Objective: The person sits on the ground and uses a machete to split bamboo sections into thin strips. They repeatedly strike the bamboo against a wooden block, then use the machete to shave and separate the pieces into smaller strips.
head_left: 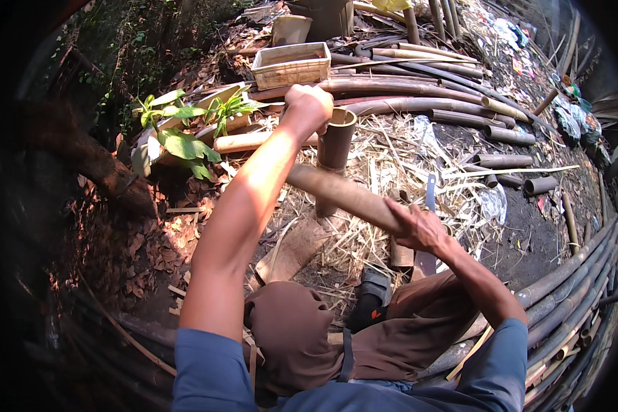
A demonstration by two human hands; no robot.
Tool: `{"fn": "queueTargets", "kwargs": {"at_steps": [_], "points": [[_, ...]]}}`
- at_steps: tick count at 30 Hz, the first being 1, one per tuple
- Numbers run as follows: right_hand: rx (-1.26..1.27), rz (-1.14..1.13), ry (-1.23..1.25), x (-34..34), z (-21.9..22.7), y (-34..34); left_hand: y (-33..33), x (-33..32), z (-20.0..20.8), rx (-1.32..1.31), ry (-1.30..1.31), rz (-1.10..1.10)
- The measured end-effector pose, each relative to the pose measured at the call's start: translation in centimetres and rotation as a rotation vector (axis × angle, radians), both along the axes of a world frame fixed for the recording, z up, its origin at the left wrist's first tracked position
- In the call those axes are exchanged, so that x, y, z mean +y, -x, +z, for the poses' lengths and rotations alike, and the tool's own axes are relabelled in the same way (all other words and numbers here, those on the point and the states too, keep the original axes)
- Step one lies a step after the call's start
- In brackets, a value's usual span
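Observation:
My left hand point(307, 108) is closed in a fist at the rim of an upright bamboo tube point(335, 147). What it grips is hidden behind the fingers. In my right hand point(422, 228) is a thick, light-brown round wooden stick point(347, 197), slanting up to the left across the front of the tube and slightly smeared by motion. Below the tube lies a brown wooden block or log point(294, 248). A flat grey metal blade point(430, 191) with a hole near its end shows just behind the right hand. A short bamboo piece point(400, 255) stands below that hand.
Pale bamboo shavings point(384, 165) cover the ground around the tube. Bamboo poles point(419, 103) lie across the back, beside a cream plastic crate point(292, 65). More long poles point(570, 302) curve along the right. A green leafy plant point(185, 134) grows at left. My foot point(374, 302) is near the middle.

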State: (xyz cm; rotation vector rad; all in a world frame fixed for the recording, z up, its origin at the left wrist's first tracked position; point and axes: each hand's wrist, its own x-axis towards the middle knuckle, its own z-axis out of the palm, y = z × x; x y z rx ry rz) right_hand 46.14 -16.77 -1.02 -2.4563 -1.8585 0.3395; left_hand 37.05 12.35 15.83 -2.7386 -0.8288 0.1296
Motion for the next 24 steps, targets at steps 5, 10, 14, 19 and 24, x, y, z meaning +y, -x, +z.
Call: {"fn": "queueTargets", "kwargs": {"at_steps": [5, 10, 14, 19, 24], "points": [[-0.138, 0.009, 0.038, -2.5, 1.2, -0.9, 5.9, 3.9, -3.8, -0.268, -0.026, -0.054], [-0.222, 0.177, 0.07, -2.1, 2.3, 1.1, 7.7, 5.8, -2.8, -0.017, 0.2, 0.202], [-0.275, 0.461, -0.086, 1.3, 1.5, 5.1, 5.4, 4.3, -2.0, -0.012, 0.092, 0.069], [-0.264, 0.61, -0.221, 3.1, 1.5, 3.9, 3.1, 4.2, -0.8, -0.117, 0.034, -0.002], [-0.073, -0.065, -0.071, 0.5, 2.3, -0.8, 5.4, 5.5, -13.1, -0.531, -0.253, -0.196]]}}
